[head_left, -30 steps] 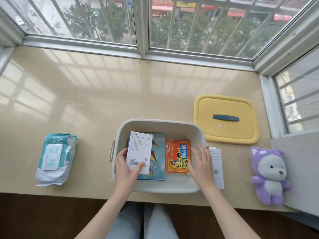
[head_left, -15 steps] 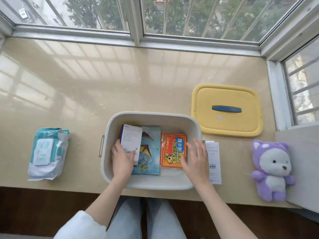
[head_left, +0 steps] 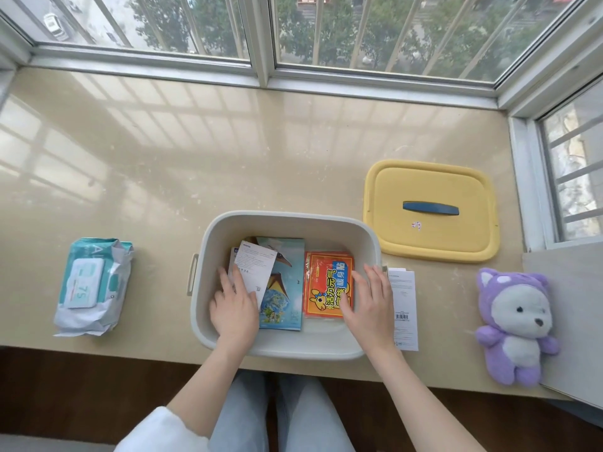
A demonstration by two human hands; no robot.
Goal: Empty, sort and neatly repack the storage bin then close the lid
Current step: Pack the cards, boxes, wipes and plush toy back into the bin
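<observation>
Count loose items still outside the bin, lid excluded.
3: a wipes pack on the ledge left of the bin; a white leaflet beside its right wall; a purple plush at far right. Nothing else shows outside; none seems hidden.

Home bay window sill (head_left: 228, 151), plush toy (head_left: 515, 324)

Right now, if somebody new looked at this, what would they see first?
The purple plush toy at the right end of the ledge and the bright yellow lid lying behind and to the right of the white bin catch the eye first. Next come the hands in the bin: the left hand rests on a white box, and the right hand on an orange packet.
</observation>
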